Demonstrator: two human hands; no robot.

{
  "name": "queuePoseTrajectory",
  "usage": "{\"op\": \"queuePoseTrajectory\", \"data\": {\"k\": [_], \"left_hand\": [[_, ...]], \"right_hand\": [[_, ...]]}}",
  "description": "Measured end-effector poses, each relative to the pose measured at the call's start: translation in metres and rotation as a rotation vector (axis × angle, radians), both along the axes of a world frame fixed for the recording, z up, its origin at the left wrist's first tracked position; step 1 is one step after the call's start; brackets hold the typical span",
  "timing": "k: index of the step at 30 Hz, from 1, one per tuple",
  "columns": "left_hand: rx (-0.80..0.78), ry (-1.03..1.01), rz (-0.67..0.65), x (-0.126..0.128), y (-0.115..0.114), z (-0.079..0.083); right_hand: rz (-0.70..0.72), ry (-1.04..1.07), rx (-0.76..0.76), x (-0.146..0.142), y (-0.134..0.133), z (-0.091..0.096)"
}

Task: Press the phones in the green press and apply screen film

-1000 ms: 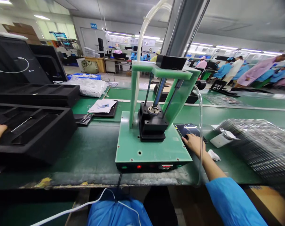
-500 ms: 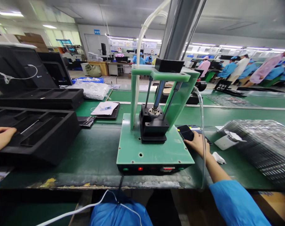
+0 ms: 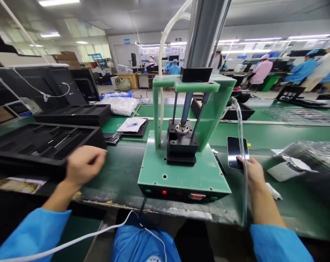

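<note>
My right hand (image 3: 253, 171) grips a smartphone (image 3: 235, 147) by its lower right edge, to the right of the green press (image 3: 181, 182). The phone is tilted up off the bench, its dark screen reflecting light. A clear hose (image 3: 240, 127) hangs in front of that hand. Another dark, flat device (image 3: 218, 161) lies against the press base, partly hidden. My left hand (image 3: 85, 163) is curled closed over the front right corner of a black foam tray (image 3: 31, 156); its palm side is hidden. The black press head (image 3: 182, 145) sits low, near the green plate.
Right of the phone are a white object (image 3: 285, 169), a crumpled white scrap (image 3: 274, 191) and stacked clear trays (image 3: 314, 156). Papers (image 3: 131, 124) and a bagged white bundle (image 3: 121, 105) lie at the back left. A white cable (image 3: 99, 231) crosses my lap. Co-workers sit far behind.
My left hand has come right from the foam tray's left part to its front corner. My right hand has lifted the phone away from the press. The view has turned left.
</note>
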State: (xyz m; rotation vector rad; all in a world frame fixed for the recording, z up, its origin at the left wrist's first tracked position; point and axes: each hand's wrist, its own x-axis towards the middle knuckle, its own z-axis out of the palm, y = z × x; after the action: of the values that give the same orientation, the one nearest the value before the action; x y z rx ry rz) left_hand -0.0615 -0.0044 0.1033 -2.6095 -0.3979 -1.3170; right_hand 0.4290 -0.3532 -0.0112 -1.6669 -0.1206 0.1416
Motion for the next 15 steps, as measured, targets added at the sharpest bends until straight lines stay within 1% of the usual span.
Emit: {"op": "queuePoseTrajectory", "data": {"k": [1,2,3,4,6,8,10,12,15], "left_hand": [[0.003,0.076,-0.121,0.019,-0.026,-0.007],[-0.004,0.151,-0.209,0.038,-0.049,-0.013],[-0.026,0.239,-0.270,0.056,-0.068,-0.020],[-0.063,0.331,-0.310,0.073,-0.083,-0.025],[-0.143,0.519,-0.331,0.103,-0.102,-0.034],[-0.225,0.650,-0.316,0.125,-0.111,-0.037],[-0.295,0.707,-0.312,0.140,-0.115,-0.037],[-0.334,0.716,-0.332,0.149,-0.117,-0.036],[-0.342,0.700,-0.349,0.156,-0.118,-0.036]], "right_hand": [[0.030,0.051,0.088,-0.003,0.007,-0.005],[0.064,0.098,0.161,-0.006,0.014,-0.009],[0.096,0.137,0.222,-0.009,0.020,-0.013],[0.122,0.168,0.278,-0.011,0.026,-0.015],[0.165,0.214,0.363,-0.013,0.033,-0.018],[0.186,0.244,0.414,-0.014,0.032,-0.020],[0.180,0.263,0.447,-0.013,0.028,-0.021],[0.168,0.281,0.469,-0.012,0.024,-0.022],[0.135,0.301,0.484,-0.013,0.024,-0.021]]}}
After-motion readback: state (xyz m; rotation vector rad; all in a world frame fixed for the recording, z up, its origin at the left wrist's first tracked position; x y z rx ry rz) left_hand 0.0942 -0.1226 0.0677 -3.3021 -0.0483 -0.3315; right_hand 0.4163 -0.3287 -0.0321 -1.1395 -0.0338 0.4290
